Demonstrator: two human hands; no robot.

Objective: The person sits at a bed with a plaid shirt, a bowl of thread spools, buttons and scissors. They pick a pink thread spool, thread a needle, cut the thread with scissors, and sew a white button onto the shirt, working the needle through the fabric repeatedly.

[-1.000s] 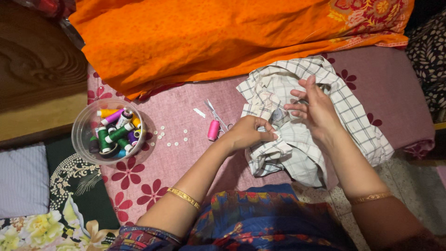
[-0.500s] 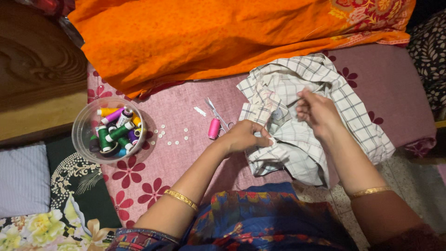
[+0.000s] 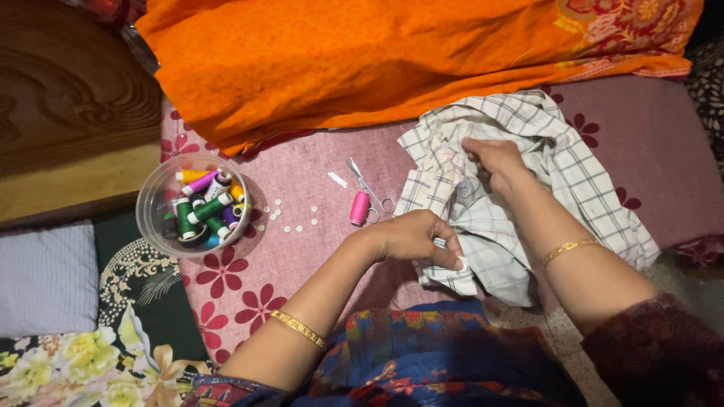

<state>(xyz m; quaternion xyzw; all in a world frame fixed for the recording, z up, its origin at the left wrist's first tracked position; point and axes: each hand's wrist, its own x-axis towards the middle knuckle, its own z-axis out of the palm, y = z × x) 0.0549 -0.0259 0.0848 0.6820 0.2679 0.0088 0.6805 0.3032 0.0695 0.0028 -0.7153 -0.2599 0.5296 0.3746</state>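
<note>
A white checked garment [image 3: 543, 166] lies crumpled on the pink flowered bedcover [image 3: 302, 249]. My left hand [image 3: 415, 237] pinches its lower left edge near my lap. My right hand [image 3: 494, 162] is closed on the cloth near the middle of the garment, fingers curled into the folds. Just left of the garment lie small scissors [image 3: 366, 188] and a pink thread spool [image 3: 360, 207]. Both wrists wear gold bangles.
A clear round tub [image 3: 162, 200] of several coloured thread spools stands at the left. Small white buttons [image 3: 290, 218] are scattered between tub and scissors. An orange cloth [image 3: 362, 60] covers the top. A wooden board [image 3: 68, 113] and patterned cushions lie at the left.
My right hand has dropped from a raised, spread pose down onto the garment and closed on the cloth. My left hand has stayed on the lower edge.
</note>
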